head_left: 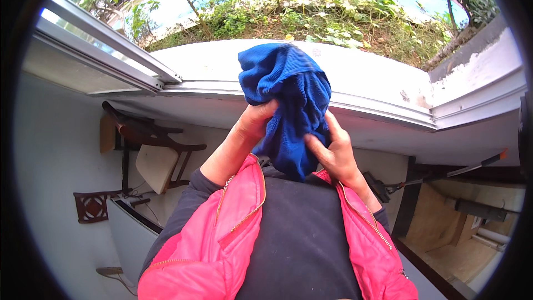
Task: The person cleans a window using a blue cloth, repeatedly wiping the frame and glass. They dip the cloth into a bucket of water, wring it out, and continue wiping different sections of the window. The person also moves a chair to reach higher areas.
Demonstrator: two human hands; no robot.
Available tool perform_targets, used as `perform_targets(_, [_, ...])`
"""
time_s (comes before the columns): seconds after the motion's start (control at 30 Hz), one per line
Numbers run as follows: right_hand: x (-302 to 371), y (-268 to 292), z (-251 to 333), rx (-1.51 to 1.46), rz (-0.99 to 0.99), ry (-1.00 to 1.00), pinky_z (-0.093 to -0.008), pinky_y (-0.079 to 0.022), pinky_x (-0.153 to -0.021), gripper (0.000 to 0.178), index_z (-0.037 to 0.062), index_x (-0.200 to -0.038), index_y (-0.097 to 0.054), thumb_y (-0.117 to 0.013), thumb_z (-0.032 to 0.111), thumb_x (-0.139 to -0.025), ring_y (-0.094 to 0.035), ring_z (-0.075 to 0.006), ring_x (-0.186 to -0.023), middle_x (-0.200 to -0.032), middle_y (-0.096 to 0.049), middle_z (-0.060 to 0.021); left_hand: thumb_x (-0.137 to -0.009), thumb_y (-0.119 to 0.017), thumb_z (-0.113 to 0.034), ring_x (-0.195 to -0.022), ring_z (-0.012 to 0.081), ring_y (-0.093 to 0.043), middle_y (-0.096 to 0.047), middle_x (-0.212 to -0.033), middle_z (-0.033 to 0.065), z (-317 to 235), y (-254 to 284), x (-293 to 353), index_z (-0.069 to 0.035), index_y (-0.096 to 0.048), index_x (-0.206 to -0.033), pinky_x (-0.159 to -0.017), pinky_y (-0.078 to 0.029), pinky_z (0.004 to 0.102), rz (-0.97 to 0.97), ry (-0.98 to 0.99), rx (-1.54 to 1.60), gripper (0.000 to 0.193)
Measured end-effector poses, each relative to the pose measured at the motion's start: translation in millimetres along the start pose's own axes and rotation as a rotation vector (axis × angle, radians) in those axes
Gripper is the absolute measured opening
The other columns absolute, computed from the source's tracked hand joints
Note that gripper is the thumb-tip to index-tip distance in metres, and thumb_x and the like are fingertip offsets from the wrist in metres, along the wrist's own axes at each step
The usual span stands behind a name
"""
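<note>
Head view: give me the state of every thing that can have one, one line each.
Blue cloth: bunched and creased, held up in both hands.
Left hand: closed on the cloth.
Right hand: gripping the cloth, thumb on its near side.
Jacket: worn, unzipped at the front.
Window: open, its framed pane at the left.

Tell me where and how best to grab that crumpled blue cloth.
Pinch the crumpled blue cloth by its upper folds, probably best from the far side: the left hand and the right hand hold it at its left and right edges, while the top bulges out beyond them in folds that look easy to gather.
</note>
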State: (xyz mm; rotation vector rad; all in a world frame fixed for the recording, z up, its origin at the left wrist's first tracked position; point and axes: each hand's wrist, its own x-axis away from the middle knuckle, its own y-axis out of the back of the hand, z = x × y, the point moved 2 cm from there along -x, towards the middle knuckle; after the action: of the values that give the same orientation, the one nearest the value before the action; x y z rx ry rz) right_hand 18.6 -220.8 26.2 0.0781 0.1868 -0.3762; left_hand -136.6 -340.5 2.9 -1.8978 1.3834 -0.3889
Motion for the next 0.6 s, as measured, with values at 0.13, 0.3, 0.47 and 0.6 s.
perform_targets(0.13, [-4,5,8,0.378,-0.024,0.239,-0.0323,-0.052,-0.075,0.045,-0.0005,-0.122,-0.059,-0.071,-0.003,-0.079,-0.065,-0.0282,-0.082,-0.095,-0.065,-0.0153,-0.094,-0.058,-0.047,-0.125,0.0294,-0.052,-0.056,-0.134,0.0113,-4,11,9,-0.005,-0.044,-0.14,-0.11,-0.038,0.0474,0.003,-0.109,0.116,0.064])
perform_targets(0.3, [-7,29,28,0.329,-0.071,0.386,-0.031,-0.051,-0.075,0.031,0.0014,-0.107,-0.068,-0.077,0.004,-0.077,-0.065,-0.0261,-0.087,-0.098,-0.066,-0.0151,-0.092,-0.051,-0.061,-0.127,0.0314,-0.051,-0.053,-0.138,0.0137,0,23,2,-0.009,-0.045,-0.141,-0.11,-0.037,0.0508,0.062,-0.147,0.549,0.071])
perform_targets(0.47, [-14,67,37,0.476,-0.354,0.224,-0.0277,-0.049,-0.081,0.024,0.0035,-0.113,-0.068,-0.066,0.016,-0.092,-0.061,-0.0184,-0.098,-0.119,-0.063,-0.0173,-0.097,-0.051,-0.052,-0.127,0.0316,-0.051,-0.053,-0.137,0.016,-2,20,-3,-0.007,-0.047,-0.139,-0.11,-0.038,0.0507,-0.055,0.04,0.685,0.062])
perform_targets(0.6, [-26,89,59,-0.021,-0.468,0.088,-0.022,-0.048,-0.079,0.03,-0.0031,-0.113,-0.067,-0.06,0.023,-0.099,-0.06,-0.0096,-0.085,-0.098,-0.068,-0.0051,-0.1,-0.05,-0.041,-0.122,0.031,-0.056,-0.057,-0.133,0.0166,-2,10,-4,-0.006,-0.05,-0.137,-0.105,-0.044,0.0495,-0.264,0.199,0.486,0.051])
